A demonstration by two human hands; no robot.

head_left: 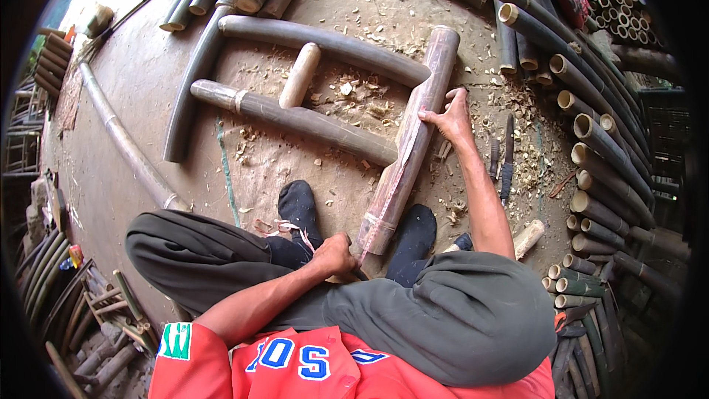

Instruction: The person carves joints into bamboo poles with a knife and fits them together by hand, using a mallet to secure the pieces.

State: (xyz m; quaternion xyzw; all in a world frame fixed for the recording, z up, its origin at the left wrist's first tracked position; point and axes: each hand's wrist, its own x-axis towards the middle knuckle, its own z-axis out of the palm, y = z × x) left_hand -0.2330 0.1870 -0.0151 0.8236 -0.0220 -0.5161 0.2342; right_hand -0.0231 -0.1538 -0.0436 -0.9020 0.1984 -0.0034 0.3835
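A thick brown bamboo pole (422, 129) slants between my feet, its notched left side meeting the ends of two crosswise bamboo poles, the far one (325, 46) and the near one (317, 124). A thin pinkish strip (391, 171) runs along the thick pole. My right hand (452, 120) grips the pole's right side, its thumb on top near the strip's far end. Close to the pole's near end, my left hand (334, 255) is closed around the strip, whose loose tails hang out to the left. A short pale bamboo piece (301, 74) spans the crosswise poles.
Another dark pole (193, 96) lies at the frame's left end. Wood shavings (517, 140) and a dark-handled blade (507, 166) are on the ground to the right. Bamboo stacks (605, 170) line the right side. A long curved pole (122, 137) lies at left.
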